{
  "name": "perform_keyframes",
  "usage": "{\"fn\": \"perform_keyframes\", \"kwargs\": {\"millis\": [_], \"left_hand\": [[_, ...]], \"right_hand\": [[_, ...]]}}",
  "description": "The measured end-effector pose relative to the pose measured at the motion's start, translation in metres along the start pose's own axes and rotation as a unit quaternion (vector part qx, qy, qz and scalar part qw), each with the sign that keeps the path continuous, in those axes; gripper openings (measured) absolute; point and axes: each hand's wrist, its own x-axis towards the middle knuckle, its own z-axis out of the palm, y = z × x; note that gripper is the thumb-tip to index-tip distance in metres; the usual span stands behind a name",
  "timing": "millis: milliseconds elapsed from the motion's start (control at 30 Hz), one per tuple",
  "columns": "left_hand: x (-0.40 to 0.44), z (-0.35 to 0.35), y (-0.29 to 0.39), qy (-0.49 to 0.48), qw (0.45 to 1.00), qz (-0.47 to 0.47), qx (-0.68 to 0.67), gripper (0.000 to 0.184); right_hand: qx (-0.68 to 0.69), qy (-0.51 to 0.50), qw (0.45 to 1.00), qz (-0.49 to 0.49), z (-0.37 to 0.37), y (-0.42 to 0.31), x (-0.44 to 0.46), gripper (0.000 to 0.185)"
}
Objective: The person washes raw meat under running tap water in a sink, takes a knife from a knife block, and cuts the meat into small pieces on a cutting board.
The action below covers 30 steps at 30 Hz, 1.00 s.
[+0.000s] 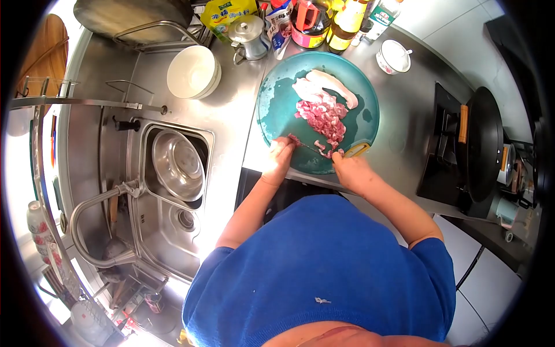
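Note:
Raw meat lies on a round green cutting board [274, 98]. A pale slab of meat [324, 84] rests toward the back, with a heap of small pink pieces [324, 118] in front of it. At the board's near left edge, my left hand [280, 155] pinches a small piece of meat [294, 139]. My right hand [351, 172] is closed at the near right edge on a cutting tool with a yellow handle [357, 150]. A thin dark blade line runs from it toward my left fingers; its exact kind is unclear. A few meat bits lie beside it.
Left of the board are a white bowl [193, 72] and a sink [211, 162] holding a metal basin [179, 165]. Behind stand a metal pot [250, 37], sauce bottles [350, 23] and a small cup [393, 56]. A black wok [484, 144] is at right.

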Motion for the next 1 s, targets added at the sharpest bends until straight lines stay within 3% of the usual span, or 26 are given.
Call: {"fn": "perform_keyframes", "kwargs": {"millis": [333, 633, 867, 1000], "left_hand": [[0.003, -0.007, 0.002, -0.017, 1.000, -0.015, -0.011, 0.020], [-0.004, 0.000, -0.001, 0.000, 1.000, 0.001, -0.012, 0.021], [-0.004, -0.002, -0.001, -0.021, 1.000, -0.011, -0.015, 0.020], [-0.006, 0.001, -0.002, -0.025, 0.999, -0.017, -0.018, 0.019]], "right_hand": [[0.031, 0.087, 0.992, -0.090, 0.015, -0.039, 0.091, 0.014], [0.030, 0.007, 0.999, -0.015, -0.005, 0.001, 0.007, 0.015], [0.077, 0.078, 0.992, -0.066, 0.024, -0.034, 0.088, 0.019], [0.069, 0.081, 0.993, -0.045, 0.026, -0.023, 0.062, 0.016]]}}
